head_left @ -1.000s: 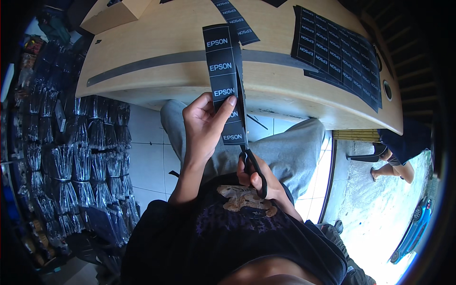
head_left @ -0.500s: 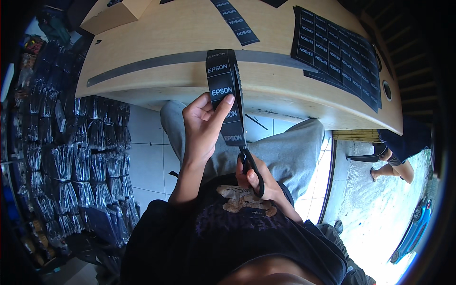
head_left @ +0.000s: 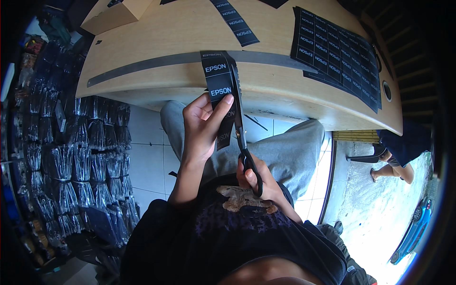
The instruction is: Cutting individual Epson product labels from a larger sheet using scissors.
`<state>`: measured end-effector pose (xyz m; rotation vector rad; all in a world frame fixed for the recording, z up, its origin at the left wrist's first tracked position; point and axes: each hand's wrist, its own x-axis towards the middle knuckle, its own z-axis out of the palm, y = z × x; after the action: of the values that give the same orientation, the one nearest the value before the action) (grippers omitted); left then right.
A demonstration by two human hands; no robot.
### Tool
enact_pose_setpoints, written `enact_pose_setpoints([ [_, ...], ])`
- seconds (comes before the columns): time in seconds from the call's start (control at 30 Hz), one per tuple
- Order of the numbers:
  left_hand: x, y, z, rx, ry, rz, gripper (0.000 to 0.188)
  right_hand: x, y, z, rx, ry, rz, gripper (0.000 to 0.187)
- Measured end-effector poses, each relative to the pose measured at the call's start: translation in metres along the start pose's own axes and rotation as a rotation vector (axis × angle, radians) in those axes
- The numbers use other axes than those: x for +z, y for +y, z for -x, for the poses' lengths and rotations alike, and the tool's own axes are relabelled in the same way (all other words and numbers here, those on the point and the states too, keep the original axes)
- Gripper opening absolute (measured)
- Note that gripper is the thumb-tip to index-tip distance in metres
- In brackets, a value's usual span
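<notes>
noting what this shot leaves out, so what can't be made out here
All in the head view:
Left hand: fingertips other than the thumb's, hidden behind the black strip it pinches.
Right hand: part of its grip, hidden by the handles of the scissors.
Black sheets: how many lie beneath, covered by the top one.
Desk strip: far end, cut off by the top edge.

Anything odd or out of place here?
Thin dark slivers lie on the floor below the desk, perhaps offcuts; the sheets at its right are stacked unevenly. No spill visible.
</notes>
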<state>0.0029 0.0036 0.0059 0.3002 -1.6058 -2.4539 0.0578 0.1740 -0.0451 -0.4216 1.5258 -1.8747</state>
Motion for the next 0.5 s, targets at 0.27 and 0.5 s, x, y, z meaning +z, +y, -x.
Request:
enact_pose_setpoints([
  [0.27,0.0039,0.0014,0.0002,-0.007,0.037,-0.029,0.01,-0.0012,0.0043,0.0005,-0.065,-0.005,0.043,0.05],
  [0.5,-0.0031,0.0049,-0.0055,-0.034,0.001,-0.088,0.011,-0.0026,0.003,0.0015,-0.057,-0.01,0.063,0.049],
])
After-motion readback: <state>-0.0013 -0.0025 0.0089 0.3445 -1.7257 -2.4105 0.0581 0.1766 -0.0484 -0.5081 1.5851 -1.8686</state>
